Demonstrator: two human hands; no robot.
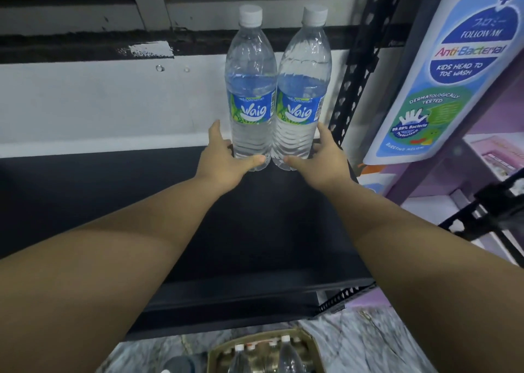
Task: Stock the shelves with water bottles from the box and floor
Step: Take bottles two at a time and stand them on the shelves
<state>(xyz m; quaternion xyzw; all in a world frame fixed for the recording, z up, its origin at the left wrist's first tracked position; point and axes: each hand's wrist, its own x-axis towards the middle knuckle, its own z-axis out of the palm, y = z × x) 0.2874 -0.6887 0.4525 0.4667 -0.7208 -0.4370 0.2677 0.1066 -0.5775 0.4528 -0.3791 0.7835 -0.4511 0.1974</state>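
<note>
**A:** Where are the bottles and the hands?

**B:** Two upright water bottles stand touching side by side at the back of a dark shelf point(113, 202). The left hand point(224, 160) grasps the base of the left bottle point(251, 89), thumb across its front. The right hand point(320, 160) grasps the base of the right bottle point(303, 94) the same way.

**A:** Any containers?

**B:** Below the shelf, an open cardboard box point(309, 341) sits on the marbled floor point(368, 338), holding more white-capped bottles point(286, 355).
</note>
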